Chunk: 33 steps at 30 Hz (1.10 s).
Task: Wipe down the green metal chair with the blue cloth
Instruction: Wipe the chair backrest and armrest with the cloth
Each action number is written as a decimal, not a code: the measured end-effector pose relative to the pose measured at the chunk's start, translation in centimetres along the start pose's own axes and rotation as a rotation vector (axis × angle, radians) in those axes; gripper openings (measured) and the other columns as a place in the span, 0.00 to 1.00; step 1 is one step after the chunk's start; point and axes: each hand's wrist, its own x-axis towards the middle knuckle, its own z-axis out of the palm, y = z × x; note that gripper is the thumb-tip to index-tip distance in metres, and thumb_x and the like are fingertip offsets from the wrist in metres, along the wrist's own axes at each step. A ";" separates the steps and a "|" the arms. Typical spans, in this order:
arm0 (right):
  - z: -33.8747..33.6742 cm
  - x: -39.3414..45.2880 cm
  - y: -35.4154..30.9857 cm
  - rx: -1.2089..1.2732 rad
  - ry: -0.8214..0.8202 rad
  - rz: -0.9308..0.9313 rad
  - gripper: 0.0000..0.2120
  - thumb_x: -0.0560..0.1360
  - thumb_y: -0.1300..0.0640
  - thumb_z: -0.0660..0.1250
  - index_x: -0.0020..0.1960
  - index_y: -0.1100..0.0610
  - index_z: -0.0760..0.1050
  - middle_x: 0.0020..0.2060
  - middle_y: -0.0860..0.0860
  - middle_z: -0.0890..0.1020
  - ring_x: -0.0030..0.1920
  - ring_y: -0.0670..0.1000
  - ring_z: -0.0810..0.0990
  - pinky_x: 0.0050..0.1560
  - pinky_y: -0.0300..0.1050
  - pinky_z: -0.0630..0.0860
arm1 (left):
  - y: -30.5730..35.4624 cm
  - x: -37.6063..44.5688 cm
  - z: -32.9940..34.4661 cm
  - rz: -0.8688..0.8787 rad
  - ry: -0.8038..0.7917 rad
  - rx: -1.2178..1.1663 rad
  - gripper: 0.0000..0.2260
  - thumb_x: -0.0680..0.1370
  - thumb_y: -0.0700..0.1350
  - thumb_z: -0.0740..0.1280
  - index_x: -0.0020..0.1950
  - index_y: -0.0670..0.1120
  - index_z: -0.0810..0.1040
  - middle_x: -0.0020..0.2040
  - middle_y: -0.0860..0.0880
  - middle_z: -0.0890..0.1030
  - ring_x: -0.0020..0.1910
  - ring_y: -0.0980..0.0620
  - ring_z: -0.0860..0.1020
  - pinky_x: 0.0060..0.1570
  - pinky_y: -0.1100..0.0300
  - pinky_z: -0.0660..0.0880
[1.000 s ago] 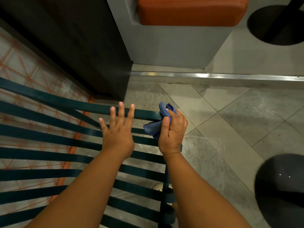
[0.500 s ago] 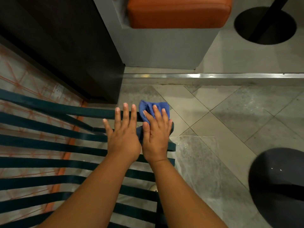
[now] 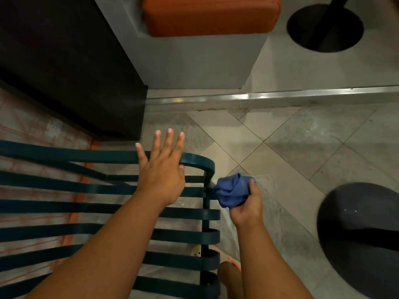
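The green metal chair (image 3: 64, 209) fills the lower left, its flat slats running left to right and curling at a vertical bar on the right. My left hand (image 3: 162, 169) lies flat with fingers spread on the top slats near the rounded corner. My right hand (image 3: 246, 203) holds the bunched blue cloth (image 3: 232, 189) just right of the chair's side bar, the cloth touching or nearly touching the bar's upper end.
A dark cabinet (image 3: 71, 67) stands at the upper left, beside a grey bench base with an orange cushion (image 3: 209, 16). A metal floor strip (image 3: 280, 96) crosses the tiles. Round dark table bases sit at the upper right (image 3: 323, 29) and lower right (image 3: 362, 234).
My right hand lifted the cloth off the top slat and moved it right and down to the chair's side bar, bunching it. My left hand stayed on the top slats.
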 end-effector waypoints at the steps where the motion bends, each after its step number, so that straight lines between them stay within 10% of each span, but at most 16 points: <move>1: 0.6 -0.2 0.2 -0.009 -0.040 -0.011 0.22 0.77 0.51 0.63 0.68 0.60 0.70 0.57 0.59 0.80 0.54 0.54 0.80 0.51 0.48 0.77 | 0.1 0.4 -0.2 0.019 -0.020 -0.008 0.32 0.81 0.51 0.51 0.73 0.58 0.28 0.76 0.51 0.32 0.73 0.48 0.29 0.70 0.36 0.35; 5: 4.3 -2.4 1.5 -0.287 -0.124 -0.345 0.24 0.76 0.65 0.60 0.66 0.45 0.67 0.57 0.51 0.78 0.55 0.52 0.79 0.52 0.50 0.78 | 1.4 1.4 -1.0 0.048 -0.059 -0.037 0.34 0.78 0.53 0.55 0.76 0.60 0.35 0.77 0.52 0.33 0.73 0.48 0.28 0.69 0.36 0.32; 9: 6.0 -4.4 4.3 -0.705 -0.335 -0.611 0.25 0.74 0.57 0.57 0.58 0.26 0.70 0.69 0.42 0.70 0.69 0.42 0.67 0.69 0.46 0.65 | 2.4 2.2 -0.4 0.035 -0.038 0.032 0.30 0.79 0.58 0.53 0.77 0.60 0.40 0.77 0.51 0.34 0.73 0.47 0.28 0.68 0.34 0.32; 12: 5.2 -2.4 4.6 -0.591 -0.352 -0.545 0.23 0.76 0.60 0.54 0.58 0.37 0.76 0.66 0.47 0.75 0.67 0.46 0.71 0.69 0.49 0.67 | 2.7 2.4 0.1 0.016 -0.036 0.066 0.29 0.79 0.61 0.51 0.77 0.60 0.43 0.77 0.51 0.34 0.73 0.46 0.28 0.67 0.32 0.33; 16: 5.3 1.3 1.9 -0.694 -0.150 -0.173 0.11 0.76 0.56 0.59 0.45 0.55 0.81 0.45 0.57 0.83 0.45 0.52 0.82 0.45 0.39 0.79 | 2.7 2.5 0.6 0.024 -0.010 0.090 0.29 0.79 0.61 0.50 0.76 0.62 0.40 0.76 0.52 0.32 0.72 0.44 0.27 0.67 0.30 0.35; 20: 7.4 1.7 0.3 -0.945 -0.097 -0.126 0.14 0.73 0.51 0.58 0.40 0.54 0.81 0.40 0.58 0.84 0.41 0.58 0.83 0.50 0.55 0.79 | 2.6 2.6 0.8 0.022 0.012 0.090 0.30 0.78 0.61 0.50 0.75 0.62 0.37 0.76 0.53 0.32 0.72 0.44 0.26 0.67 0.30 0.36; 33: 4.4 9.0 1.4 -1.100 -0.133 -0.048 0.13 0.77 0.59 0.58 0.39 0.60 0.78 0.41 0.62 0.82 0.40 0.58 0.80 0.43 0.48 0.77 | 2.9 2.4 1.7 0.019 0.127 0.130 0.30 0.78 0.61 0.48 0.75 0.61 0.35 0.76 0.53 0.32 0.73 0.44 0.27 0.67 0.30 0.36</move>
